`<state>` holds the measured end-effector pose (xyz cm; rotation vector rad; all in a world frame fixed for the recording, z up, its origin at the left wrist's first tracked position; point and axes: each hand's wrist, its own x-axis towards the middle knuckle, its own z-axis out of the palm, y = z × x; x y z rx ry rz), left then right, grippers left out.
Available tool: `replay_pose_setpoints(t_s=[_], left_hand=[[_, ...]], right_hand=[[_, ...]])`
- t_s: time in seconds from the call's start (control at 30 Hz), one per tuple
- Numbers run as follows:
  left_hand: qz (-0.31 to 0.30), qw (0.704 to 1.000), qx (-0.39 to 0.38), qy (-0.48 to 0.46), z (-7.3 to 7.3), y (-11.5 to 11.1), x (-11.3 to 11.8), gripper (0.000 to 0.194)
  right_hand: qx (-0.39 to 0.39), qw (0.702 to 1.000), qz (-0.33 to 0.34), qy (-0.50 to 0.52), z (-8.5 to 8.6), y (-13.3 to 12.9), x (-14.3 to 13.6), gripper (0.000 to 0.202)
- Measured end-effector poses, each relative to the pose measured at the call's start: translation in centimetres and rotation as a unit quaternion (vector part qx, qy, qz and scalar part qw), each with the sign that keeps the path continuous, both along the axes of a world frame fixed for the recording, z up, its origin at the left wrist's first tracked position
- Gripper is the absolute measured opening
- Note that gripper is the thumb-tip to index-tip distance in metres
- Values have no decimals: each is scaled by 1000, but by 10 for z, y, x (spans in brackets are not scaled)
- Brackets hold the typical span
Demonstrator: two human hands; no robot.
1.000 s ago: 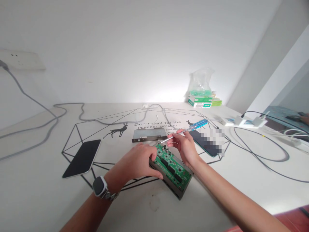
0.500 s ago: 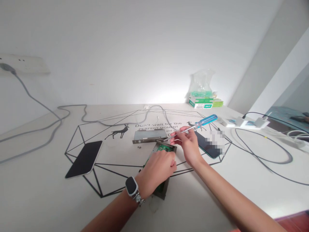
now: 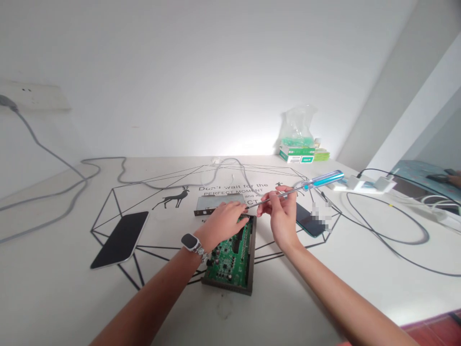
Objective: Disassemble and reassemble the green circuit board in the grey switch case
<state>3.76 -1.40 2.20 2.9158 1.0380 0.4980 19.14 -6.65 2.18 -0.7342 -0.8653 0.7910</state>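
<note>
My right hand (image 3: 279,211) is closed around the shaft of a screwdriver (image 3: 324,179) with a clear blue handle. The screwdriver's tip points left, by the far end of an open metal case with a green circuit board (image 3: 230,262). Over the case's far left part lies my left hand (image 3: 225,221), palm down with its fingers reaching to the far edge; what its fingertips touch is hidden. Behind that hand sits a flat metal cover (image 3: 209,202), partly covered by it.
A white-edged tablet (image 3: 120,240) lies at the left, a dark phone (image 3: 310,220) at the right. Green and white boxes (image 3: 297,154) stand by the wall. A power strip (image 3: 367,184) and looping cables lie at the right; a grey cable (image 3: 165,187) crosses the back.
My left hand has moved up and left and its fingers have loosened, showing more of the board. The case now lies flatter. My right hand has shifted slightly, with the screwdriver handle farther right.
</note>
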Motion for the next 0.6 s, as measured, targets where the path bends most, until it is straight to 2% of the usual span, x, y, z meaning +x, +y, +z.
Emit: replay_pose_setpoints(t_s=[0.37,0.5,0.6], left_hand=[[47,999,-1,-11,-4,3,-13,26],[83,994,-27,-60,-4,4,-20,25],[68,989,-57,-117,-3,7,-32,27]], right_hand=[[-43,997,53,-48,-5,-3,-11,30],[-46,995,59,-70,-8,-3,-12,32],[-50,994,61,-81,-12,-2,-13,34]])
